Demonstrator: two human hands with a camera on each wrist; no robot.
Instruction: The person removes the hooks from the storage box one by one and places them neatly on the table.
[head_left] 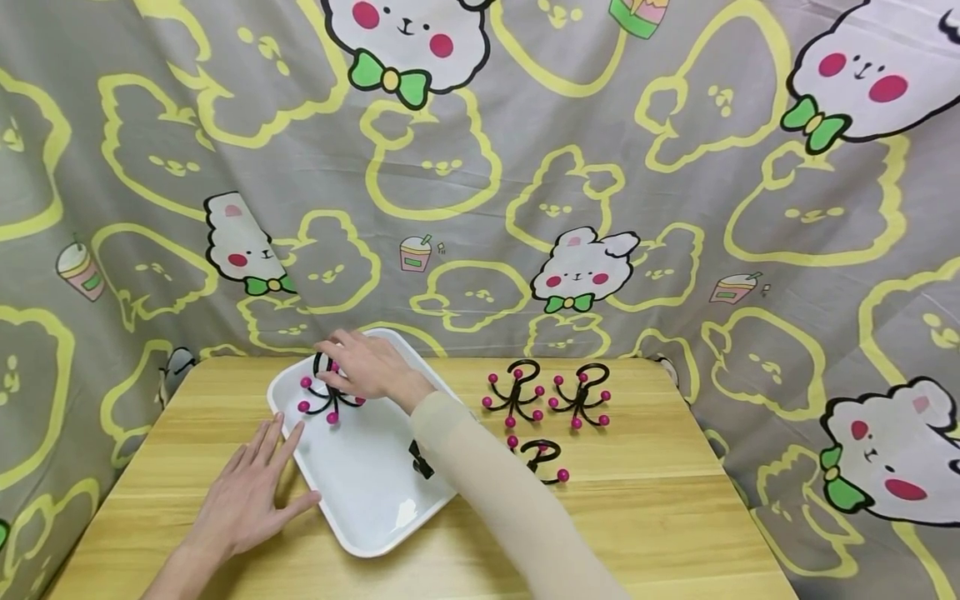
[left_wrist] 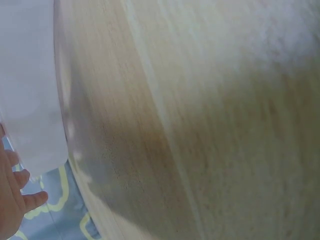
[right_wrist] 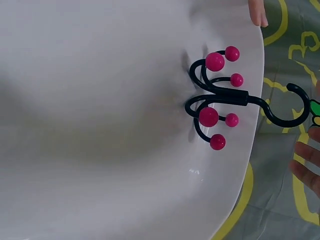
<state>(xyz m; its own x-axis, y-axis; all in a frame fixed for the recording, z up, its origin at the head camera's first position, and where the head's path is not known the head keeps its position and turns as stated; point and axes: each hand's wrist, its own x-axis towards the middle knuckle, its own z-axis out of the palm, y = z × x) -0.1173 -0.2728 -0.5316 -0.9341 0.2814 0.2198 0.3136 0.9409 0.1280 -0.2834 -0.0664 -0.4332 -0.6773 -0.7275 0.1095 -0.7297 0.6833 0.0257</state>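
Observation:
A black hook rack with pink ball tips [right_wrist: 232,96] stands upright in the white tray [head_left: 360,479], toward its far left corner. My right hand [head_left: 367,367] is over the rack's curved top. In the right wrist view its fingers [right_wrist: 307,172] are spread just past the hook end, with a gap showing between. My left hand [head_left: 243,496] lies along the tray's left side with straight fingers, fingertips right at the rim. Only part of the left hand [left_wrist: 10,200] shows in the left wrist view, beside the tray's wall.
Two similar racks [head_left: 513,400] [head_left: 581,398] stand on the wooden table [head_left: 645,517] right of the tray. A third rack [head_left: 540,454] is nearer, partly behind my right sleeve [head_left: 502,492]. A small black piece [head_left: 422,460] shows beside that sleeve. Patterned cloth [head_left: 450,208] hangs around the table.

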